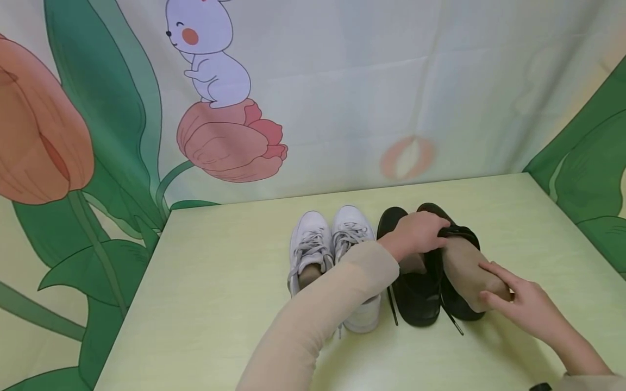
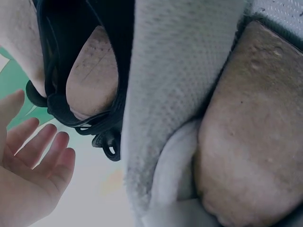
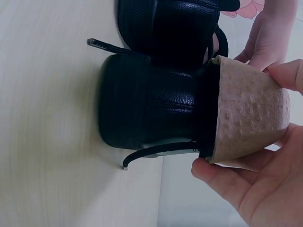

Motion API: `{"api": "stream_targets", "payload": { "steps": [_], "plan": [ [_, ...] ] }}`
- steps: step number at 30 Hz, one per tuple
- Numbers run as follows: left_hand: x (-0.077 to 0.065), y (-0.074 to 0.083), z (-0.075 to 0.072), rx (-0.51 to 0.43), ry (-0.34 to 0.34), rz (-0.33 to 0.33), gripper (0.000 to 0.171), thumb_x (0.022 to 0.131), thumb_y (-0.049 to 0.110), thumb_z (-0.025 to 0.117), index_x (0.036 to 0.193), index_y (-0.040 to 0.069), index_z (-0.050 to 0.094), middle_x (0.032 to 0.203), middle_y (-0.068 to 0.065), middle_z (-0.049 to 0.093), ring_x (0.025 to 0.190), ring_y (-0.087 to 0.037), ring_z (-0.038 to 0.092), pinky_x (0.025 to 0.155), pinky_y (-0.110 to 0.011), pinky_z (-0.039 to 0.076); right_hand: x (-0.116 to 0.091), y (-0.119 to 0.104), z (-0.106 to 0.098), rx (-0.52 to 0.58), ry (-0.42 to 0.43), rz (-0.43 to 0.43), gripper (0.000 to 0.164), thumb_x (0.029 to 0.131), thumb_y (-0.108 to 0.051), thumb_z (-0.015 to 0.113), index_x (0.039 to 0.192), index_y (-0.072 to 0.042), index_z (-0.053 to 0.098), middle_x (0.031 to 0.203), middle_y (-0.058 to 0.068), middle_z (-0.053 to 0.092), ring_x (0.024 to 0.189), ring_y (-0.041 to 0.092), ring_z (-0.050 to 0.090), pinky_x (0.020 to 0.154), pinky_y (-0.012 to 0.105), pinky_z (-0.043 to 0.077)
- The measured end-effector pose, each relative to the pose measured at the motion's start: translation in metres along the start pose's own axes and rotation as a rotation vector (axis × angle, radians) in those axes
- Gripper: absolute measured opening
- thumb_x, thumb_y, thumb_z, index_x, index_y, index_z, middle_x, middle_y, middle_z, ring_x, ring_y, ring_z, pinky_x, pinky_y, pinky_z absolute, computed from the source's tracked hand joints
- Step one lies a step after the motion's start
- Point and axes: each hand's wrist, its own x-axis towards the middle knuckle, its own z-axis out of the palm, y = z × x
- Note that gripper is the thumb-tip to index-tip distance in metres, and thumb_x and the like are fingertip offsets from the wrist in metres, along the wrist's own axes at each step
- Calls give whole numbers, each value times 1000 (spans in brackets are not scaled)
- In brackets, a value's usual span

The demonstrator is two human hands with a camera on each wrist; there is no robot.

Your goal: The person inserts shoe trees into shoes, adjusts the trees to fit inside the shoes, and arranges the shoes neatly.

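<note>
My right hand (image 1: 530, 304) pinches a brown moulded-paper shoe insert (image 1: 469, 266) between thumb and fingers. This insert sits at the opening of the right black shoe (image 1: 455, 298), its wide end sticking out past the heel. Over that shoe's front, my left hand (image 1: 418, 231) reaches beside the tongue and laces; its fingers look loose and spread in the left wrist view. The left black shoe (image 1: 418, 304) stands alongside, partly under the left hand, with another brown insert (image 2: 94, 75) inside. In the right wrist view the held insert (image 3: 251, 109) rises from the shoe collar.
A pair of white sneakers (image 1: 313, 233) stands left of the black shoes, with a brown insert (image 2: 251, 127) inside one; my left sleeve (image 1: 332, 304) crosses over them. All stand on a pale yellow table (image 1: 205, 304). A printed curtain (image 1: 332, 108) hangs behind.
</note>
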Motion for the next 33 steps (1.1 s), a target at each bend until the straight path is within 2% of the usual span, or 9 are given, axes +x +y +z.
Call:
{"api": "stream_targets", "payload": {
  "steps": [4,11,18,20,22,25,27,30,33],
  "plan": [
    [2,1,4,20,7,20,39,89,40,47,127,31,46,124,13,51,108,-4,51,80,-22,45,0,-2,1,-6,4,20,54,85,-33,56,132,-12,40,131,29,38,42,3,29,46,22,31],
    [4,3,9,27,41,41,20,90,35,47,104,28,58,103,10,59,87,-5,54,67,-23,44,1,-8,4,-14,24,61,54,85,-35,55,132,-12,42,130,28,40,43,4,28,46,23,30],
    [7,6,9,51,43,21,20,90,34,47,105,28,59,104,10,59,88,-6,55,67,-23,45,1,-11,6,-28,47,65,54,85,-35,55,131,-10,42,126,25,45,41,5,26,44,24,29],
    [7,6,9,57,45,7,20,90,34,47,105,29,58,104,10,59,88,-6,56,67,-23,45,1,-12,6,-35,49,68,55,85,-35,55,132,-10,41,110,22,55,41,5,26,44,24,29],
    [8,7,9,62,50,-7,19,90,34,48,104,29,59,103,10,60,86,-6,56,66,-23,46,1,-13,7,-45,54,74,55,85,-36,55,132,-11,41,85,14,57,41,5,27,44,24,29],
    [9,8,10,66,58,-32,17,89,34,49,101,28,59,99,10,60,83,-7,57,65,-24,46,1,-14,8,-58,60,87,56,85,-38,55,132,-11,41,59,2,40,42,6,29,44,24,30],
    [9,8,10,70,65,-41,16,89,35,49,100,28,60,98,9,61,82,-7,57,65,-24,47,1,-14,9,-58,67,96,58,84,-40,55,132,-11,41,56,2,39,42,7,30,44,24,29],
    [9,9,12,78,73,-48,16,89,33,49,99,28,60,98,10,61,83,-7,58,65,-24,47,1,-15,10,-55,84,95,62,81,-43,59,131,-11,42,78,17,58,44,7,30,46,24,29],
    [10,8,13,84,82,-54,15,89,32,49,99,29,60,99,10,60,83,-7,58,65,-24,47,2,-16,12,-68,102,92,67,77,-45,63,130,-8,43,118,28,51,48,9,34,48,24,30]
  ]
}}
